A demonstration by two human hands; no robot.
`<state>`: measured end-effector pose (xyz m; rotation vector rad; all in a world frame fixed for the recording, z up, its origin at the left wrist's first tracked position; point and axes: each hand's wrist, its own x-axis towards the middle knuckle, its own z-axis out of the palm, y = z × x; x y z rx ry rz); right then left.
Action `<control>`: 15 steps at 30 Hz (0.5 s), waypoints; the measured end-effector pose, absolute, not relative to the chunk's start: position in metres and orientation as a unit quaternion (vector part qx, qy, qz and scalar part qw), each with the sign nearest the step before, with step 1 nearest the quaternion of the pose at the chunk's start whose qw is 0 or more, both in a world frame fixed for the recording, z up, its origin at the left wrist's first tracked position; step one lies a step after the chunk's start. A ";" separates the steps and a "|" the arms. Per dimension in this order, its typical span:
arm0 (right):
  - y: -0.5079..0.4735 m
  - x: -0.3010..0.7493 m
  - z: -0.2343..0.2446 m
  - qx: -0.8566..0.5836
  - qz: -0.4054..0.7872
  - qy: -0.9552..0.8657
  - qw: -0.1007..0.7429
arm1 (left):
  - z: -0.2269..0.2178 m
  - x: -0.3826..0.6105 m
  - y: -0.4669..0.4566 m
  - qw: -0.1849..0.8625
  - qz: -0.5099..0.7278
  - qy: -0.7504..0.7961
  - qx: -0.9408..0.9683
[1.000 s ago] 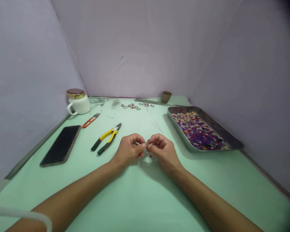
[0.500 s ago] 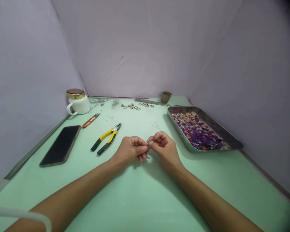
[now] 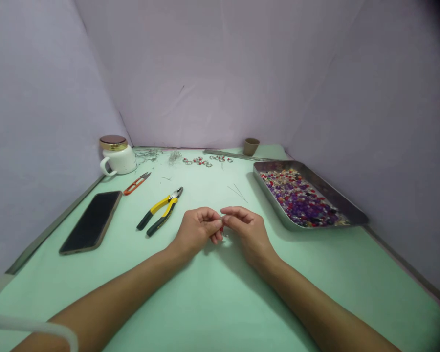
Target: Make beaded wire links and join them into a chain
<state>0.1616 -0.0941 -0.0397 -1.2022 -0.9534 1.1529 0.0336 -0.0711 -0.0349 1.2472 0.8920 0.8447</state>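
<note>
My left hand (image 3: 198,229) is closed, thumb against forefinger, on a small beaded wire piece (image 3: 225,235). A bit of red and some clear or silvery beads show beneath its fingertips; the rest is hidden. Touching or nearly touching those fingertips, my right hand (image 3: 248,232) pinches at the top of the same piece, its forefinger stretched fairly straight. What lies between the right thumb and finger is too small to make out. Two thin loose wires (image 3: 238,192) lie just beyond the right hand. Pliers (image 3: 163,210) with yellow and black handles rest left of my hands.
A metal tray (image 3: 278,208) of mixed beads stands at right. On the left lie a phone (image 3: 91,222) and orange thread snips (image 3: 136,184), with a lidded white mug (image 3: 119,160) behind. Finished-looking beaded pieces (image 3: 198,161), wire scraps (image 3: 146,155) and a brown cup (image 3: 251,146) line the back.
My right forefinger has straightened from a curl, and the right fingers sit slightly further left. The left hand keeps its pinch. The whole view has shifted slightly.
</note>
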 end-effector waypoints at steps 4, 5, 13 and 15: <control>-0.095 0.165 -0.037 -0.544 0.402 -0.498 0.543 | -0.033 0.032 -0.069 0.642 0.378 0.388 0.542; -0.095 0.166 -0.037 -0.537 0.387 -0.520 0.540 | -0.032 0.032 -0.069 0.641 0.380 0.388 0.542; -0.095 0.173 -0.037 -0.533 0.304 -0.632 0.473 | -0.032 0.032 -0.070 0.638 0.368 0.390 0.552; -0.095 0.172 -0.037 -0.533 0.326 -0.621 0.474 | -0.032 0.032 -0.070 0.634 0.371 0.393 0.552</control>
